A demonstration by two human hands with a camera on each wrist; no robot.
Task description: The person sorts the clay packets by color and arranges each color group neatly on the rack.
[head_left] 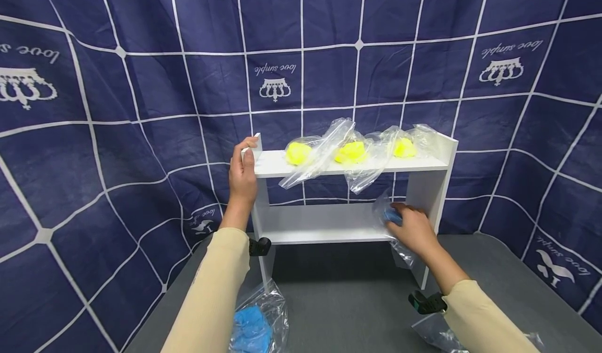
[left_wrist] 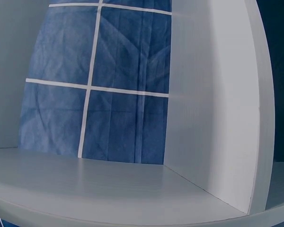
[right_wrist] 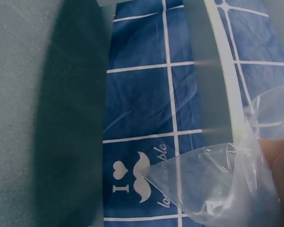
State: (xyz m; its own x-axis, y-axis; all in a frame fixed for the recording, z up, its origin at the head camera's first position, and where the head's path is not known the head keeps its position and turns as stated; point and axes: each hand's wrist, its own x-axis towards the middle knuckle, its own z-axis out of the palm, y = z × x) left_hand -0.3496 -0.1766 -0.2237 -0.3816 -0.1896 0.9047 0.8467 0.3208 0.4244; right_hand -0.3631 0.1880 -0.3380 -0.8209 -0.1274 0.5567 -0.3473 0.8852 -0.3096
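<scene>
A white two-tier shelf (head_left: 324, 224) stands on the dark tabletop. At its upper left end my left hand (head_left: 243, 175) grips the side panel (head_left: 257, 148), fingers over its top edge. White boards of the shelf (left_wrist: 217, 104) fill the left wrist view, where that hand is out of sight. My right hand (head_left: 415, 231) holds a clear plastic bag with a blue lump (head_left: 392, 216) inside, at the right end of the lower tier. In the right wrist view the loose bag end (right_wrist: 227, 184) hangs past the board's edge, beside part of the fingers (right_wrist: 280, 158).
On the upper tier lie three clear bags with yellow lumps (head_left: 298, 153), their plastic ends draping over the front. Another bagged blue lump (head_left: 252, 329) lies on the table at the front left. Clear plastic (head_left: 435, 332) shows under the right forearm. Blue checked cloth (head_left: 329, 81) hangs behind.
</scene>
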